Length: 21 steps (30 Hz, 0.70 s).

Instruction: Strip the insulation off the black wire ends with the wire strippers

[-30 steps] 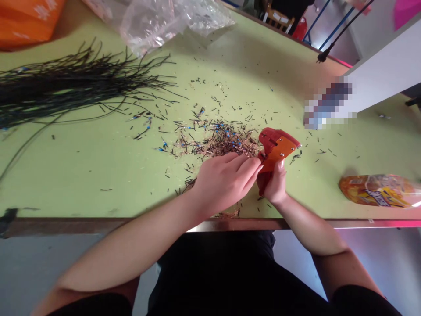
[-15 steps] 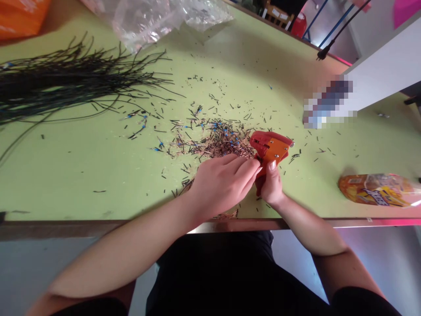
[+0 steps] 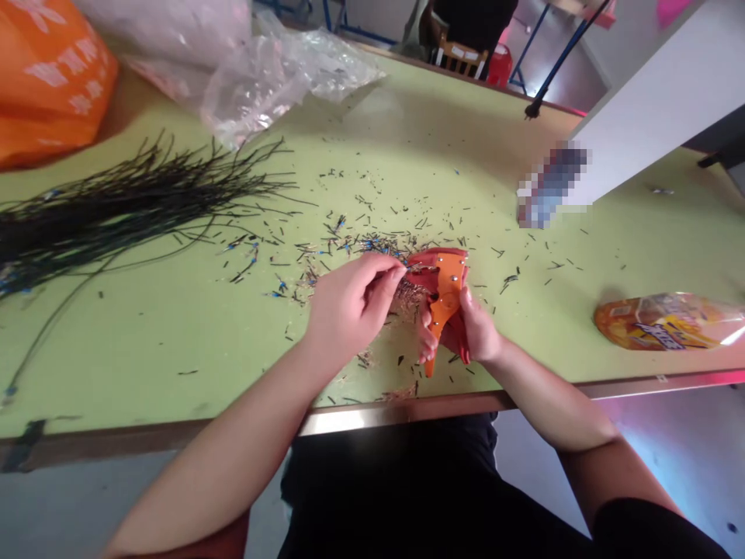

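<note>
My left hand point(image 3: 355, 299) is closed in a pinch at the mouth of the wire stripper. A thin wire point(image 3: 410, 269) shows at its fingertips, mostly covered by them. My right hand point(image 3: 474, 330) is wrapped round the handles of the wire stripper point(image 3: 447, 291), which has orange and red parts and stands with its jaws up and facing left. Beneath and behind the hands lies a heap of wire offcuts point(image 3: 410, 293), black bits mixed with copper-coloured strands. Several pieces with blue ends point(image 3: 372, 244) lie at its far side.
A bundle of long black wires point(image 3: 133, 194) lies at left on the green table point(image 3: 174, 334). Clear plastic bags point(image 3: 261, 85) and an orange bag point(image 3: 52, 85) are behind it. At right are a yellow-orange bottle-shaped package point(image 3: 663, 322) and a white post point(image 3: 652, 116).
The wire stripper has turned more upright and moved left in my right hand, its handles now showing. My left hand has shifted left, to the jaws. The view has tilted and shifted.
</note>
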{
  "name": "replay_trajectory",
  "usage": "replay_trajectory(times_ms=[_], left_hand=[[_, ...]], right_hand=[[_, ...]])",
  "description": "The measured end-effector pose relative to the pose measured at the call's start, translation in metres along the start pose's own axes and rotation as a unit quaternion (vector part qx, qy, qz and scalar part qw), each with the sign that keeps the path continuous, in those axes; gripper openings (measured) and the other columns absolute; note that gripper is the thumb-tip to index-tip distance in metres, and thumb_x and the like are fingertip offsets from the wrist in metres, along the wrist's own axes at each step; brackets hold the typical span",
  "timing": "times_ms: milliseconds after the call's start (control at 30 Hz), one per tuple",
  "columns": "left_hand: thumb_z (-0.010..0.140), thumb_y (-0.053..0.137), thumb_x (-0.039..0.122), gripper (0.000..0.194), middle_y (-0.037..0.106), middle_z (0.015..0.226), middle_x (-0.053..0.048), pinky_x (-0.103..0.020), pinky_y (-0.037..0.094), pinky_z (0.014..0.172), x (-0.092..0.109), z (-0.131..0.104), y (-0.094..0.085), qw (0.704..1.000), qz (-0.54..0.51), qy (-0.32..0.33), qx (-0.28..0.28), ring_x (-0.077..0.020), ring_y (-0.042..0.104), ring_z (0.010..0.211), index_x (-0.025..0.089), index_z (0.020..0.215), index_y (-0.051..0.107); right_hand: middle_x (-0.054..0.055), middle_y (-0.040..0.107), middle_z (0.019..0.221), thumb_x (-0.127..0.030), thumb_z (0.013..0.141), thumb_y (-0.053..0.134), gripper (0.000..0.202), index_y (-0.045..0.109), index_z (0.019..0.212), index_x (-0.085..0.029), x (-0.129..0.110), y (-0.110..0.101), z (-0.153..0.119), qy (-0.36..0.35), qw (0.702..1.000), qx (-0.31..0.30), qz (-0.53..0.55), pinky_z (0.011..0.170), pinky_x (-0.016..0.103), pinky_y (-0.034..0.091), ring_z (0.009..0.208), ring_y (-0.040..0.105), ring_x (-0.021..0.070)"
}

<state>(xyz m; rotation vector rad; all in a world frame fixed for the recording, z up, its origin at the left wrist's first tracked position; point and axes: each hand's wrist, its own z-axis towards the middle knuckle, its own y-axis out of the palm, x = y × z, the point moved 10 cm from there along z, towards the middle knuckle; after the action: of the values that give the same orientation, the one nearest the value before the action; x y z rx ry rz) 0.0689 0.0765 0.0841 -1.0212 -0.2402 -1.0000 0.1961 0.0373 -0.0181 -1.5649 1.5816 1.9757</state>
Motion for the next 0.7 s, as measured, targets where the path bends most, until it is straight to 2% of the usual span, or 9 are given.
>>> replay_trajectory(times_ms=[100, 233, 400, 500, 700], left_hand=[[0.106, 0.054, 0.028, 0.019, 0.074, 0.079, 0.000, -0.025, 0.048, 0.062, -0.004, 0.000, 0.010, 1.000, 0.000, 0.012, -0.020, -0.0123, 0.062, 0.062, 0.021, 0.097, 0.070], [0.105, 0.056, 0.030, 0.021, 0.074, 0.081, -0.002, -0.028, 0.050, 0.067, -0.008, 0.000, 0.014, 0.999, 0.031, 0.026, -0.018, -0.0155, 0.066, 0.069, 0.021, 0.094, 0.071], [0.105, 0.050, 0.029, 0.025, 0.076, 0.089, -0.005, -0.030, 0.054, 0.073, -0.017, 0.001, 0.022, 0.998, 0.039, 0.006, -0.056, -0.0189, 0.071, 0.078, 0.021, 0.100, 0.072], [0.104, 0.049, 0.029, 0.024, 0.079, 0.095, -0.007, -0.033, 0.057, 0.078, -0.018, 0.001, 0.026, 0.997, 0.041, 0.003, -0.071, -0.0221, 0.074, 0.085, 0.021, 0.102, 0.072], [0.101, 0.057, 0.039, 0.020, 0.080, 0.090, -0.004, -0.028, 0.053, 0.064, -0.040, -0.004, 0.026, 0.991, 0.028, -0.102, -0.080, -0.0193, 0.074, 0.070, 0.022, 0.106, 0.067]], right_hand=[[0.001, 0.065, 0.070, -0.085, 0.092, 0.056, 0.068, 0.062, 0.097, -0.018, 0.006, -0.003, 0.000, 0.009, 1.000, 0.000, 0.003, 0.067, 0.035, 0.065, 0.063, 0.068, 0.0170], [0.001, 0.066, 0.072, -0.086, 0.091, 0.056, 0.069, 0.061, 0.098, -0.018, 0.006, -0.009, 0.000, 0.013, 1.000, 0.016, -0.019, 0.065, 0.034, 0.064, 0.063, 0.069, 0.0178], [0.002, 0.066, 0.074, -0.089, 0.092, 0.048, 0.073, 0.062, 0.101, -0.017, 0.004, -0.013, 0.000, 0.026, 0.998, 0.025, -0.050, 0.065, 0.033, 0.063, 0.065, 0.070, 0.0189], [0.002, 0.066, 0.074, -0.088, 0.092, 0.049, 0.072, 0.062, 0.101, -0.017, 0.004, -0.015, 0.002, 0.019, 0.999, 0.016, -0.043, 0.065, 0.033, 0.063, 0.064, 0.070, 0.0182], [0.001, 0.067, 0.072, -0.087, 0.090, 0.055, 0.069, 0.059, 0.095, -0.019, 0.003, -0.014, 0.002, 0.011, 0.998, 0.008, -0.067, 0.061, 0.031, 0.060, 0.062, 0.070, 0.0185]])
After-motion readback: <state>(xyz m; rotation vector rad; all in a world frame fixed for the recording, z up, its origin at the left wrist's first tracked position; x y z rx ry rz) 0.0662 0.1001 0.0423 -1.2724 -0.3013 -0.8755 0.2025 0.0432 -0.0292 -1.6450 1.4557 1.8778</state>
